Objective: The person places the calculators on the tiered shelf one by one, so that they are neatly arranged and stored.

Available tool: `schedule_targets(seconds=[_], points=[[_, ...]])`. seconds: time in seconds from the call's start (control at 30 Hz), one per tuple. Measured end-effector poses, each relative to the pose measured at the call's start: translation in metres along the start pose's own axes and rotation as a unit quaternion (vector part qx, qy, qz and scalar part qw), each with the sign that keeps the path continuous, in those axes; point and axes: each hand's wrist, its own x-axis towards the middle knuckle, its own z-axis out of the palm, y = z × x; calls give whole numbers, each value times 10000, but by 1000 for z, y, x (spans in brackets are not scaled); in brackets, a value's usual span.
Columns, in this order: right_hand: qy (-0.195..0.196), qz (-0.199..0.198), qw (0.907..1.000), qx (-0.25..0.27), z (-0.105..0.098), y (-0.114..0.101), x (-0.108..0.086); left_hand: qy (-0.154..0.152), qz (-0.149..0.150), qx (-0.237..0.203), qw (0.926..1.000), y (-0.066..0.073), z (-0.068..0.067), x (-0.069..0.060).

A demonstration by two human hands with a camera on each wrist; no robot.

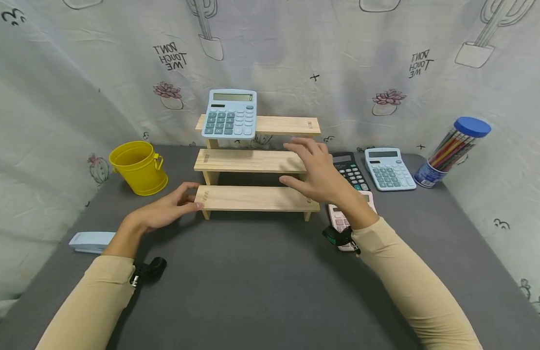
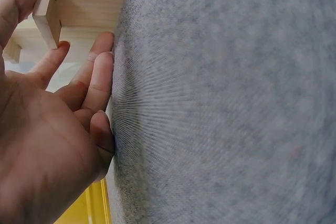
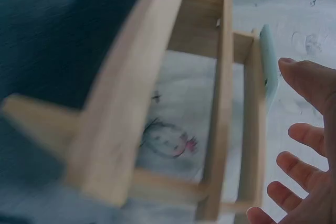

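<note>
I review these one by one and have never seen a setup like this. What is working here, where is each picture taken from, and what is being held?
There is no machine: a person works with two bare hands. The wide picture looks forward and down from the head; the others come from the left and right wrists.

On the grey table is a three-step wooden stand, with a blue calculator at its top left. Left of the stand are a yellow bucket and a pale blue object; right of it, black, pink and second blue calculators, plus a tube of pencils.

The left hand pinches the bottom step's left end. The right hand, over the stand's right side, holds nothing.
</note>
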Motion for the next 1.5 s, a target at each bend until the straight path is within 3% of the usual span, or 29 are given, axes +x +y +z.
schedule_targets(seconds=[0.4,0.73,1.13,1.5], points=[[110,253,9993,-270,-7,23,-61,-4,-47,39,10000,-2,-4,-1],[72,340,9991,-228,-11,41,-95,17,-45,31,10000,-3,-3,0],[-405,1199,9919,-134,-10,56,-129,-9,-60,24,10000,-2,-2,0],[-952,1854,9777,-264,-8,58,-143,-27,-52,-25,10000,1,-1,-2]])
